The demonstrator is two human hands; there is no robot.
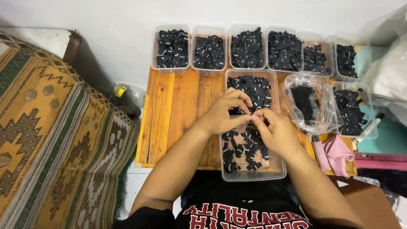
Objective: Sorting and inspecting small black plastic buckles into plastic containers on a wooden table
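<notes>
A small black tag (pixel 250 113) is pinched between the fingers (pixel 242 119) of both hands, whose tips are brought together over the middle of a long clear tub (pixel 277 169). The left hand (pixel 222 112) is curled, thumb stretched toward the right; the right hand (pixel 273 129) is clenched, its fingertips meeting those of the left. How much of the tag is gripped by each hand cannot be told, as it is mostly hidden.

Loose black tags (pixel 248 148) are spread through the tub beneath the hands, heaped at its far end and scattered at its near end. The tub is laid lengthwise across the middle of the wooden table (pixel 178 110), its near end overhanging the table's near edge.

Just right of the tub, a crumpled clear bag (pixel 322 112) holding a black stack is seen, and beyond it, near the right edge, another tub (pixel 371 127) of tags is placed. A pink cloth (pixel 335 152) is lying at the near right corner.

Along the far edge a row of six smaller tubs (pixel 212 68) is lined up, each filled with black tags.

Left of the table, a patterned rug (pixel 51 140) in brown, orange and green is draped over something, and a yellow object in plastic (pixel 121 91) is seen in the gap between them. A black shirt (pixel 237 203) with red lettering is visible at the bottom.
</notes>
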